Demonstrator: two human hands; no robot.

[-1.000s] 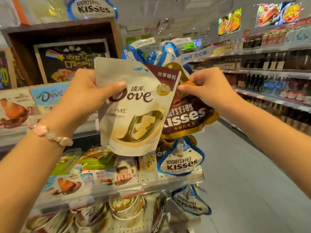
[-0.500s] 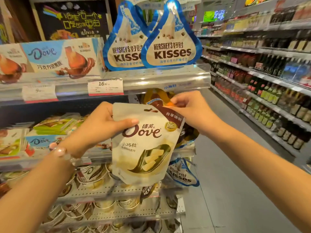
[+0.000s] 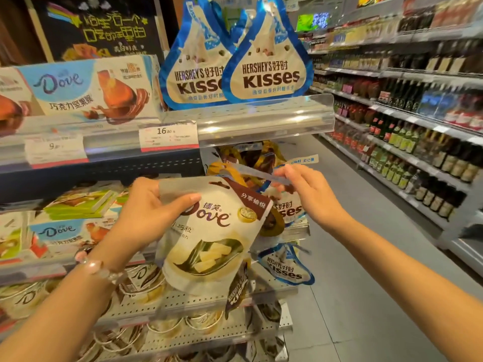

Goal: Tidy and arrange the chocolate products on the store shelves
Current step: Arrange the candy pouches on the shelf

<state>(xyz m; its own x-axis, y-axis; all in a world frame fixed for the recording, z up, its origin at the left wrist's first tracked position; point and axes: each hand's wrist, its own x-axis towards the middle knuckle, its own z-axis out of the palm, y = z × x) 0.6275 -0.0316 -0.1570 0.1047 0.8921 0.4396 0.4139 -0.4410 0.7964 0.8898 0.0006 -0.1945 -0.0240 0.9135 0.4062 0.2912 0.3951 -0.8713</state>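
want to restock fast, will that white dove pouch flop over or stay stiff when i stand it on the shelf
Probably floppy: the Dove pouch is a soft film bag, creasing where the left hand grips its top corner. It likely feels light, since it hangs from that one grip. It may tip unless leaned on neighbours. The right hand pinches a Kisses bag's top strip.

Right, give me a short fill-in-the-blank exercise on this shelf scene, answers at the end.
1. The left hand holds a cream pouch branded ____.
2. The right hand pinches the translucent top strip of a bag hanging ____ the cream pouch.
3. The two blue bags on the top shelf read Hershey's ____.
4. The left wrist wears a beaded ____.

Answers: Dove; behind; Kisses; bracelet
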